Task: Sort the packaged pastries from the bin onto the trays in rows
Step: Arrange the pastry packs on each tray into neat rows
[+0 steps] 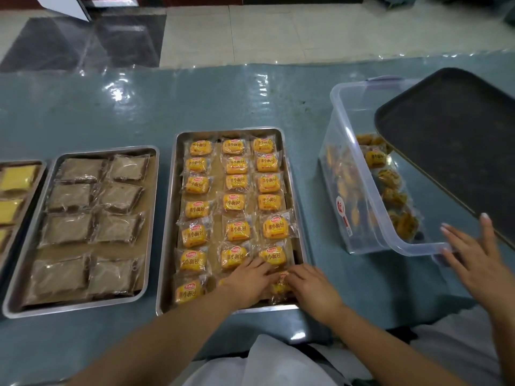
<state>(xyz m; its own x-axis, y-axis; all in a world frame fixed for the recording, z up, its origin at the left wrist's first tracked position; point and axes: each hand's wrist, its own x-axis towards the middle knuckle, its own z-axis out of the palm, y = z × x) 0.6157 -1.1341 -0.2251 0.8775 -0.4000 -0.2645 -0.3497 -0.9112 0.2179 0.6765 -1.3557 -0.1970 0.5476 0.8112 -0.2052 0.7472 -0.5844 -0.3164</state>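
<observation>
Middle steel tray (294,190): holds yellow packaged pastries (235,201) in 3 columns on brown paper, filled from the far end to the near edge

Left hand (248,277): lies flat at the near end of that tray, fingers straight and close together, pressing on the packets of the middle column; nothing pinched

Right hand (309,285): just beside the left, fingers bent down over a yellow packet (280,285) in the near right corner of the tray; whether it pinches or only presses the packet cannot be told

Clear plastic bin (362,174): stands on the table right of the middle tray, with more yellow pastries (390,179) lying loose at its bottom

Dark tray (457,135): tilted above the bin's right side, held at its lower edge by a second person's hand (473,254), fingers spread

Second steel tray (152,218): left of the middle one, holds brown packets (69,196) in 2 columns

Third tray (39,165): at the left frame edge, partly cut off, holds pale yellow packets (16,178)

Table (139,107): covered in glossy blue-green sheeting
</observation>
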